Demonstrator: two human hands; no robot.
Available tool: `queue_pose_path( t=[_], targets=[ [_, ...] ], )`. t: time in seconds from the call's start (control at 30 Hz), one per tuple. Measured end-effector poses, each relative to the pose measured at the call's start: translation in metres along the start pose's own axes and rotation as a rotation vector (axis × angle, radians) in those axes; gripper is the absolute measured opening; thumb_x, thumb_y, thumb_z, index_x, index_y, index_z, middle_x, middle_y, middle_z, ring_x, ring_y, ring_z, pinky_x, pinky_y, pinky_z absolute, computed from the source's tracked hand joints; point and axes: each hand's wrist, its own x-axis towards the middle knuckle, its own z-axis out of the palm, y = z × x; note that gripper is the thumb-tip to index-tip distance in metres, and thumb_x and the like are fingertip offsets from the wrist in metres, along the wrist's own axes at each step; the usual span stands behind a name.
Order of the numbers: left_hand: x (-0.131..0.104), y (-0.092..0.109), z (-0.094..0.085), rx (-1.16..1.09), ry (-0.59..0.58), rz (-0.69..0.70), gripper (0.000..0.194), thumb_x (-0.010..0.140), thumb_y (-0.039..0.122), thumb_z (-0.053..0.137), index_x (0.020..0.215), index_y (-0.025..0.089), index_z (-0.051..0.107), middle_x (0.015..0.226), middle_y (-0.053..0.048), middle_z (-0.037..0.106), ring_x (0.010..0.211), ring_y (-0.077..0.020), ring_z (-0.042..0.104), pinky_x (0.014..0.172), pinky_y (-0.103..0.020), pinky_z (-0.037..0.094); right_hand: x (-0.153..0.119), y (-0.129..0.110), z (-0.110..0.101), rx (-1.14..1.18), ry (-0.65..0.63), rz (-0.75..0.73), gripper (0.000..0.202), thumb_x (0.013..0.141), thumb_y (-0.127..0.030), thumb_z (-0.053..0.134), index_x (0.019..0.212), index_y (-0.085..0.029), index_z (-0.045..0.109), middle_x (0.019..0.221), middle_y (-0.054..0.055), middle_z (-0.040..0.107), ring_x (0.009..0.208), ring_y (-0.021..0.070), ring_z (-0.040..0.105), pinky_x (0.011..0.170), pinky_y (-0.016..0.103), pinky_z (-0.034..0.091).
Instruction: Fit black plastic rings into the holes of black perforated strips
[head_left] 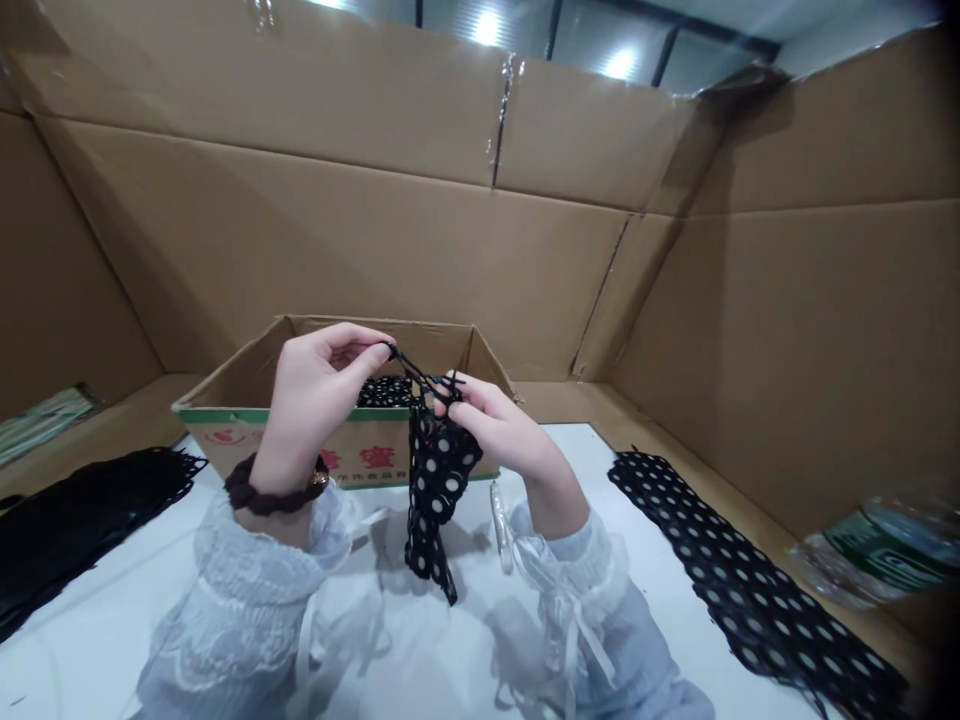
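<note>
A black cloth piece with white polka dots [439,470] hangs in front of an open cardboard box [300,440]. My left hand [322,385] pinches its thin black strings, drawn up and to the left. The fingers of my right hand [487,415] are closed on the cloth's gathered top, where the strings cross. Inside the box lies more dotted black fabric [385,391]. The cloth's lower end tapers to a point above the white table [420,650].
Dotted black cloths [750,580] lie stacked at the right, and plain black ones [90,520] at the left. A plastic bottle [885,545] rests at far right. A small clear packet [500,527] lies near my right wrist. Tall cardboard walls [337,220] surround the table.
</note>
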Motion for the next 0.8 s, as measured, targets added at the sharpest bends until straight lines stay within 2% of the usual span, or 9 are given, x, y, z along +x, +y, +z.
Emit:
queue_pose_path(
  t=[0.1, 0.13, 0.23, 0.3, 0.37, 0.47, 0.6, 0.7, 0.8],
  targets=[
    [0.001, -0.005, -0.001, -0.024, 0.032, 0.015, 0.016, 0.079, 0.031, 0.057, 0.085, 0.017, 0.062, 0.08, -0.002, 0.067, 0.071, -0.0144, 0.062, 0.067, -0.027, 0.053, 0.001, 0.003, -0.001, 0.001, -0.005, 0.004, 0.01, 0.077, -0.014, 0.038, 0.075, -0.019, 0.047, 0.077, -0.001, 0.048, 0.075, 0.0125, 0.045, 0.075, 0.027, 0.038],
    [0.001, -0.007, -0.005, -0.051, 0.104, 0.033, 0.016, 0.082, 0.031, 0.053, 0.089, 0.018, 0.059, 0.076, -0.001, 0.064, 0.066, -0.0127, 0.061, 0.063, -0.026, 0.052, 0.0, 0.003, -0.001, 0.004, -0.011, 0.02, 0.01, 0.077, -0.014, 0.039, 0.075, -0.019, 0.048, 0.077, -0.001, 0.049, 0.074, 0.0123, 0.045, 0.074, 0.026, 0.038],
    [0.006, -0.022, -0.025, -0.065, 0.481, 0.12, 0.018, 0.09, 0.027, 0.037, 0.101, 0.019, 0.049, 0.067, 0.004, 0.054, 0.056, -0.009, 0.053, 0.054, -0.024, 0.047, -0.003, 0.002, -0.003, 0.04, 0.004, 0.108, 0.006, 0.077, -0.016, 0.043, 0.076, -0.018, 0.048, 0.074, -0.001, 0.05, 0.071, 0.0116, 0.047, 0.068, 0.025, 0.04],
    [0.012, -0.035, -0.034, 0.087, 0.56, 0.143, 0.021, 0.089, 0.025, 0.038, 0.105, 0.017, 0.05, 0.071, 0.002, 0.055, 0.061, -0.0101, 0.054, 0.057, -0.025, 0.046, -0.005, 0.001, -0.004, 0.089, 0.063, 0.141, 0.005, 0.08, -0.02, 0.045, 0.08, -0.017, 0.048, 0.076, 0.0, 0.051, 0.071, 0.011, 0.048, 0.066, 0.024, 0.041],
    [0.019, -0.047, -0.034, 0.311, 0.391, 0.139, 0.025, 0.085, 0.026, 0.047, 0.105, 0.015, 0.056, 0.084, -0.003, 0.061, 0.074, -0.0156, 0.059, 0.068, -0.031, 0.049, -0.005, 0.002, -0.005, 0.137, 0.127, 0.139, 0.012, 0.081, -0.027, 0.049, 0.087, -0.017, 0.05, 0.081, 0.001, 0.052, 0.073, 0.0107, 0.05, 0.067, 0.024, 0.042],
    [0.024, -0.051, -0.02, 0.505, 0.121, 0.166, 0.037, 0.079, 0.027, 0.053, 0.113, 0.013, 0.058, 0.105, -0.01, 0.062, 0.093, -0.0238, 0.059, 0.086, -0.038, 0.045, -0.004, 0.006, -0.004, 0.199, 0.092, 0.16, 0.029, 0.078, -0.032, 0.057, 0.102, -0.017, 0.048, 0.084, 0.001, 0.05, 0.074, 0.0112, 0.051, 0.065, 0.025, 0.045],
    [0.011, -0.025, -0.007, 0.406, -0.132, 0.269, 0.03, 0.086, 0.031, 0.044, 0.106, 0.018, 0.062, 0.103, -0.005, 0.067, 0.089, -0.0189, 0.062, 0.082, -0.03, 0.047, -0.002, 0.015, -0.002, 0.245, 0.045, 0.124, 0.042, 0.071, -0.027, 0.065, 0.108, -0.018, 0.044, 0.088, 0.002, 0.05, 0.077, 0.0121, 0.052, 0.065, 0.026, 0.047],
    [-0.004, -0.001, -0.009, 0.312, -0.402, 0.315, 0.025, 0.085, 0.038, 0.049, 0.096, 0.023, 0.066, 0.097, 0.0, 0.069, 0.087, -0.0174, 0.063, 0.077, -0.025, 0.048, 0.0, 0.018, -0.001, 0.227, 0.072, 0.085, 0.032, 0.071, -0.026, 0.066, 0.095, -0.018, 0.046, 0.082, 0.0, 0.052, 0.075, 0.0107, 0.052, 0.067, 0.025, 0.045],
    [-0.012, 0.009, -0.011, 0.315, -0.511, 0.314, 0.028, 0.081, 0.04, 0.055, 0.102, 0.025, 0.065, 0.099, 0.0, 0.069, 0.089, -0.0188, 0.063, 0.077, -0.026, 0.048, 0.002, 0.017, 0.001, 0.201, 0.137, 0.115, 0.027, 0.07, -0.029, 0.066, 0.083, -0.018, 0.044, 0.066, -0.006, 0.045, 0.061, 0.0078, 0.047, 0.058, 0.022, 0.041]
  ],
)
